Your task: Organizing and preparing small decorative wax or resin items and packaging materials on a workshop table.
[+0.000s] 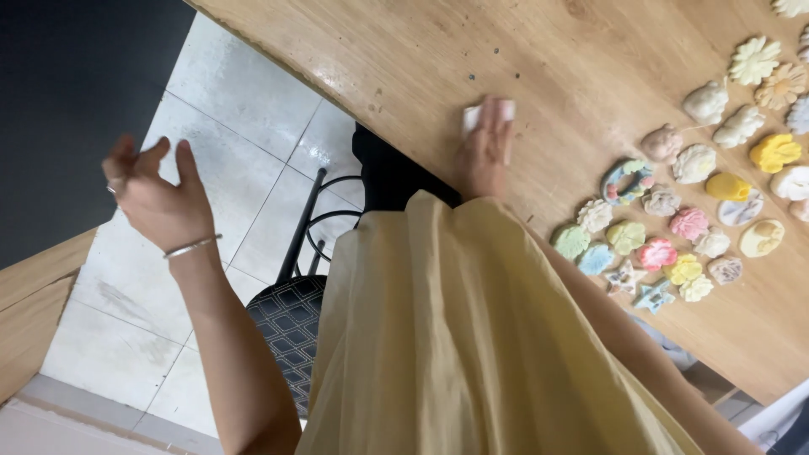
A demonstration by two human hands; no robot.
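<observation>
My right hand [485, 150] presses flat on a small white folded wipe [487, 113] on the wooden table [438, 59], near its edge. My left hand [156, 195] hangs in the air over the tiled floor, off the table, fingers apart and holding nothing; it wears a ring and a silver bangle. My pale yellow sleeve and garment [472, 337] fill the lower middle of the view.
Several small pastel moulded figures [691, 223], shaped like flowers, stars and animals, lie spread over the right of the table. A black metal chair with a patterned seat [291, 316] stands under the table edge. Grey floor tiles [227, 118] lie at left, with a wooden piece [34, 312] at far left.
</observation>
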